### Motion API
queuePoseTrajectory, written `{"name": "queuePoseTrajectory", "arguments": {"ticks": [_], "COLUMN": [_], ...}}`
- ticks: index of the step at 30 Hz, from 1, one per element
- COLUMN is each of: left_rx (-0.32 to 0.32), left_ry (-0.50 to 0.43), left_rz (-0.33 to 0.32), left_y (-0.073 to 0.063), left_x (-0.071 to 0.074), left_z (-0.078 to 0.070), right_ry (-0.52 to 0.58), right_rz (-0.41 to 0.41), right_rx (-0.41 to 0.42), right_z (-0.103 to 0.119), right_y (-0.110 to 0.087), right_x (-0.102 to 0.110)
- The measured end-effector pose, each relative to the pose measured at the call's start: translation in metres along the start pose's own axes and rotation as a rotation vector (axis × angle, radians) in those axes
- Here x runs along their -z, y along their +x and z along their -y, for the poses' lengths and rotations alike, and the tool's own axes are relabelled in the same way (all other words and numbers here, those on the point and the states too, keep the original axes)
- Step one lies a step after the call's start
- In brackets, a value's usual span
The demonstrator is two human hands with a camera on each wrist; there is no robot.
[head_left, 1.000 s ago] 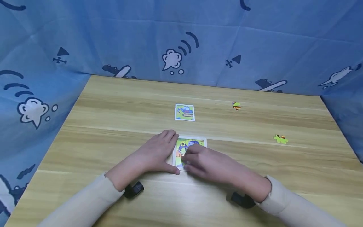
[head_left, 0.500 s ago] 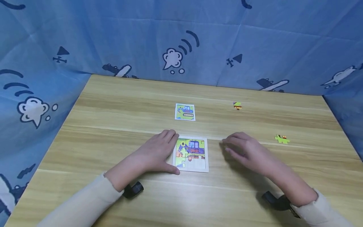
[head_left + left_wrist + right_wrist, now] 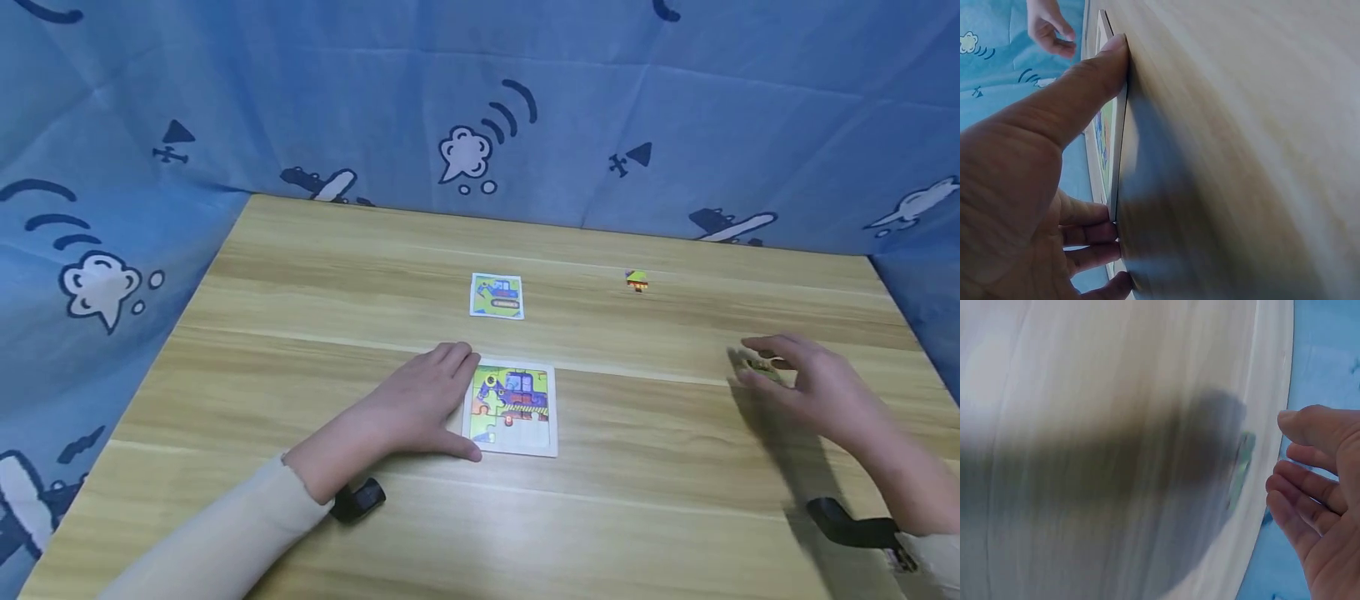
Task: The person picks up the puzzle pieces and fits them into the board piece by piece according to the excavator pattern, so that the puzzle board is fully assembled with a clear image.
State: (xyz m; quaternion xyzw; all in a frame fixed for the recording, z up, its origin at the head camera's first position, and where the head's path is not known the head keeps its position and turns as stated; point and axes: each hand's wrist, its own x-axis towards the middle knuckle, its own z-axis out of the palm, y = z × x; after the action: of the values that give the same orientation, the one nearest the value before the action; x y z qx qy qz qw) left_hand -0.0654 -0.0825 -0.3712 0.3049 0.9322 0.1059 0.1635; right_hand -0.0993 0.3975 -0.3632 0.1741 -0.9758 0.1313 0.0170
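Observation:
In the head view, a white-framed jigsaw puzzle lies on the table with an excavator picture. Its lower right shows bare white backing. My left hand rests along the frame's left side, thumb at the near corner and fingers at the far one; the left wrist view shows the thumb against the frame's edge. Far to the right, my right hand hovers over a green puzzle piece, partly hidden by the fingers. In the right wrist view, a gap separates that piece from the relaxed fingers.
A small picture card of the excavator lies beyond the puzzle. Another puzzle piece, green, red and yellow, sits toward the back right. A blue printed cloth hangs behind the wooden table.
My right hand has left the puzzle and moved right, to above the green piece. With it gone, the puzzle's lower right shows. My left hand stays at the frame.

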Motion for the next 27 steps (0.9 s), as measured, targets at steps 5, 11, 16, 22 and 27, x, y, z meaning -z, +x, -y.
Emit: {"name": "queuePoseTrajectory", "arguments": {"ticks": [5,11,16,22,27], "left_rx": [0.006,0.008,0.005,-0.009,-0.02], "left_ry": [-0.009,-0.004,-0.009,-0.003,0.008], "left_rz": [0.009,0.017,0.017,-0.001,-0.014], "left_y": [0.001,0.001,0.001,0.001,0.0], "left_x": [0.001,0.001,0.001,0.0,0.0], "left_z": [-0.001,-0.001,-0.001,-0.001,0.0], "right_ry": [-0.003,-0.035,-0.042,-0.013,-0.055], "right_rz": [0.038,0.068,0.067,0.06,-0.011], "right_rx": [-0.057,-0.051,-0.045,-0.034,0.012], "right_z": [-0.02,-0.026,-0.028,-0.029,-0.026], "right_y": [-0.007,-0.007,-0.007,-0.008,-0.008], "right_x": [0.002,-0.001,-0.002,-0.006,-0.012]}}
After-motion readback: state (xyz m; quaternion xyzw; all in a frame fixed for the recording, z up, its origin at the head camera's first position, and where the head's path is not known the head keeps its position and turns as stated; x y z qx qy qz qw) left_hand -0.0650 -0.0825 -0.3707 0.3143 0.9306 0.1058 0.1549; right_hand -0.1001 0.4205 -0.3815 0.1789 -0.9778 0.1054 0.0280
